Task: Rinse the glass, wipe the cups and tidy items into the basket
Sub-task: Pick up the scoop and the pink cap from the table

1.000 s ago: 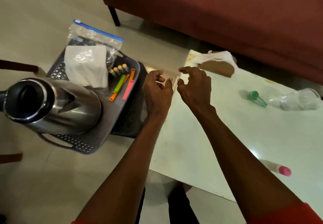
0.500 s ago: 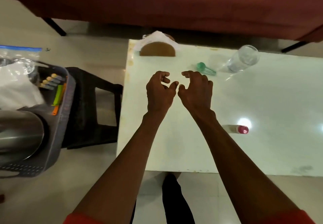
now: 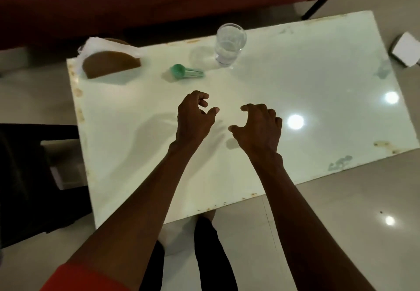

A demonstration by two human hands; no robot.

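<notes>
The white table point(image 3: 318, 100) lies under both hands, its long axis running from near-left to far-right across the view. A dark red sofa point(image 3: 136, 0) stands beyond its far edge. A dark stool point(image 3: 27, 177) stands on the floor well to the left of the left fingers.

Left hand point(image 3: 193, 120): held over the table centre, fingers loosely curled, thumb extended toward the right hand, nothing held. Right hand point(image 3: 259, 127): just beside the left, apart from it, fingers half-curled downward, nothing held.

A brown semicircular holder point(image 3: 111, 64) carrying white napkins point(image 3: 106, 45) stands far to the left, beyond the left fingers, at the table corner.

The glass point(image 3: 229, 45) stands upright, mouth up, well beyond the fingertips of both hands, near the far edge. It is clear; whether it holds liquid cannot be determined.

A green scoop point(image 3: 184, 72) lies flat between the glass and the left fingers, long axis left-right, bowl to the left, handle pointing right.
</notes>
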